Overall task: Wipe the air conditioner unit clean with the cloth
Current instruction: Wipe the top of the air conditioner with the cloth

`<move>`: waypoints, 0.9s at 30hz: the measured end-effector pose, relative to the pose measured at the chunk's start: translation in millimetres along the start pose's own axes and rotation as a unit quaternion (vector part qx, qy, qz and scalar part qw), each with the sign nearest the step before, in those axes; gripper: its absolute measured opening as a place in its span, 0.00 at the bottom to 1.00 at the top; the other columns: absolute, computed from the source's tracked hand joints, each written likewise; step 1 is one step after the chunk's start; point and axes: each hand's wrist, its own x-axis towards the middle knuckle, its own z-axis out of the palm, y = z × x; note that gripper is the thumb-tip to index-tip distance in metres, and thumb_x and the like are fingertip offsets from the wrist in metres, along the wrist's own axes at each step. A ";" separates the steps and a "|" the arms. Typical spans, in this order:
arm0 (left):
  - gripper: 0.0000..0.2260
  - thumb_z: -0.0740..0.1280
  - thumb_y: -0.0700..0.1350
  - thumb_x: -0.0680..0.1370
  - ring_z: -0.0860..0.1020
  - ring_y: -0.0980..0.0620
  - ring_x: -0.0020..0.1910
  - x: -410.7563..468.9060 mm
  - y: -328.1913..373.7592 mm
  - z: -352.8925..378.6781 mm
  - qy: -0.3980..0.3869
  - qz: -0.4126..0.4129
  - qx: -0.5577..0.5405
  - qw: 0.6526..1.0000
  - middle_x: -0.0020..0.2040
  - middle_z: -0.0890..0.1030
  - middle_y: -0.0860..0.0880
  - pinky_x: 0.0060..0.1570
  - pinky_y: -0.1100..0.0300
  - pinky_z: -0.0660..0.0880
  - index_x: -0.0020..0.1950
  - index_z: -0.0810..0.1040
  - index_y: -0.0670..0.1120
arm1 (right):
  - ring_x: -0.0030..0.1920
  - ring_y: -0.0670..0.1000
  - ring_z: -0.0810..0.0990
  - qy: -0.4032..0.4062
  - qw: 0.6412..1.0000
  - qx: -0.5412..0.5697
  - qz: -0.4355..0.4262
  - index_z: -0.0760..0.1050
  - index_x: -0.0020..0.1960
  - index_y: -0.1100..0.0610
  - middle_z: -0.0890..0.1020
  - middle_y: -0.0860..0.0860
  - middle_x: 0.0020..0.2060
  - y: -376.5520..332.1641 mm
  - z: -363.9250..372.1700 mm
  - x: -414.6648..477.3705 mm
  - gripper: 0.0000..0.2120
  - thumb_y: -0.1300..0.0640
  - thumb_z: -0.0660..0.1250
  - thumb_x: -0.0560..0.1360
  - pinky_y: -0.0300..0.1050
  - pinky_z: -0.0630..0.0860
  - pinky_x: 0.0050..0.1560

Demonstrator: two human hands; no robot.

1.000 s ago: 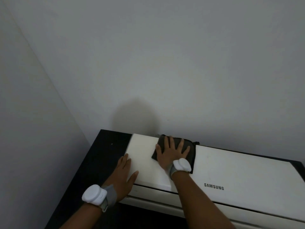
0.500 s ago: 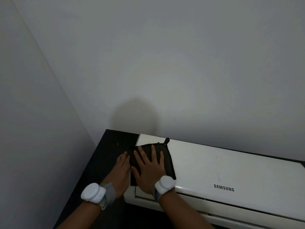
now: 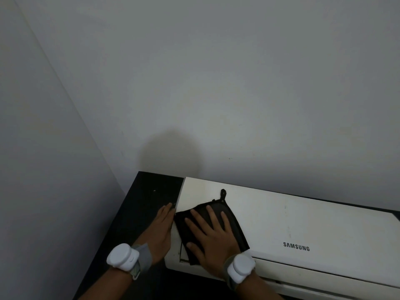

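A white wall-mounted air conditioner unit (image 3: pixel 303 219) with a brand name on its front fills the lower right. A dark cloth (image 3: pixel 232 215) with a small loop at its top corner lies flat on the unit's left end. My right hand (image 3: pixel 213 239) presses on the cloth with its fingers spread and straight. My left hand (image 3: pixel 161 228) rests flat against the unit's left side edge, fingers straight, holding nothing.
A black side panel (image 3: pixel 149 195) borders the unit on the left, close to the room's corner. Plain grey walls (image 3: pixel 194 83) rise behind and to the left. Both wrists carry white round devices on grey straps.
My right hand slid the cloth leftward along the unit's front to its left end, then slightly back right. My left hand shifted from the front face to the side edge.
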 end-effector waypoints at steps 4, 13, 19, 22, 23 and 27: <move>0.27 0.53 0.38 0.81 0.41 0.49 0.76 1.8 -6.8 -5.1 -0.003 -0.016 0.011 1.000 0.77 0.40 0.44 0.69 0.65 0.39 0.75 0.40 0.41 | 0.76 0.57 0.55 -0.006 0.988 0.051 0.146 0.60 0.74 0.41 0.60 0.43 0.75 -17.2 -7.8 10.8 0.27 0.34 0.49 0.78 0.65 0.49 0.71; 0.29 0.55 0.43 0.82 0.43 0.50 0.76 7.4 -7.5 2.8 -0.025 -0.004 -0.027 0.999 0.77 0.41 0.45 0.63 0.76 0.37 0.75 0.39 0.40 | 0.76 0.57 0.56 -0.026 0.991 -0.061 -0.117 0.54 0.76 0.41 0.57 0.42 0.76 40.0 -13.5 6.5 0.26 0.35 0.47 0.80 0.65 0.52 0.72; 0.28 0.53 0.40 0.82 0.42 0.48 0.76 10.0 1.5 5.5 -0.014 0.008 -0.019 1.000 0.76 0.37 0.43 0.56 0.83 0.35 0.73 0.36 0.39 | 0.77 0.54 0.47 -0.043 0.988 0.042 0.143 0.50 0.75 0.37 0.51 0.39 0.76 46.0 -23.5 33.5 0.28 0.33 0.38 0.77 0.61 0.42 0.72; 0.27 0.52 0.39 0.82 0.42 0.47 0.76 10.4 8.5 7.3 0.016 0.008 -0.008 1.000 0.76 0.37 0.42 0.63 0.73 0.36 0.73 0.37 0.40 | 0.77 0.59 0.47 -0.044 0.980 0.043 0.191 0.51 0.76 0.39 0.52 0.41 0.77 18.4 -20.7 39.3 0.30 0.33 0.37 0.77 0.65 0.40 0.71; 0.26 0.52 0.39 0.82 0.42 0.47 0.76 11.6 11.4 8.1 0.028 0.007 -0.004 1.000 0.76 0.38 0.41 0.64 0.71 0.35 0.73 0.38 0.39 | 0.77 0.60 0.48 -0.047 0.986 0.033 0.154 0.52 0.76 0.40 0.53 0.42 0.77 18.2 -21.1 36.1 0.29 0.33 0.38 0.78 0.67 0.43 0.71; 0.25 0.51 0.37 0.81 0.42 0.44 0.76 17.4 27.3 10.5 0.055 0.017 0.012 0.998 0.75 0.39 0.39 0.65 0.68 0.34 0.73 0.41 0.37 | 0.77 0.58 0.49 -0.048 0.996 -0.020 -0.067 0.50 0.76 0.40 0.52 0.41 0.77 60.9 -22.3 7.6 0.27 0.34 0.44 0.79 0.65 0.46 0.72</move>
